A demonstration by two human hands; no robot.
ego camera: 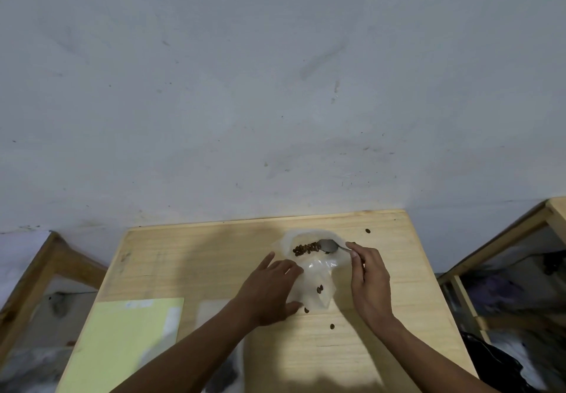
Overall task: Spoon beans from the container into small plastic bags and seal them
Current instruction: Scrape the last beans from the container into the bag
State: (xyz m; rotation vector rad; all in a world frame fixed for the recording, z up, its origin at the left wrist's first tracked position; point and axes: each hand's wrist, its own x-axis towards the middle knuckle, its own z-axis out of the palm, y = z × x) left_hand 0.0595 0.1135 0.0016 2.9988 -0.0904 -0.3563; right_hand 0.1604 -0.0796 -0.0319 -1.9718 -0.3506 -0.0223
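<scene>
A translucent white container (309, 235) stands near the far edge of the wooden table (190, 258), with a row of brown beans (306, 248) inside. My right hand (369, 282) grips the handle of a metal spoon (328, 245), whose bowl lies in the container beside the beans. Just in front lies a small clear plastic bag (315, 285) holding two beans. My left hand (271, 288) holds the bag's left side, fingers at its upper edge and thumb at its lower corner.
Loose beans lie on the table at the near side (332, 326), by the bag's corner (306, 310) and at the far right (367, 231). A pale green sheet (122, 343) covers the near left. Wooden frames stand at left (43, 273) and right (502, 245). A grey wall rises behind.
</scene>
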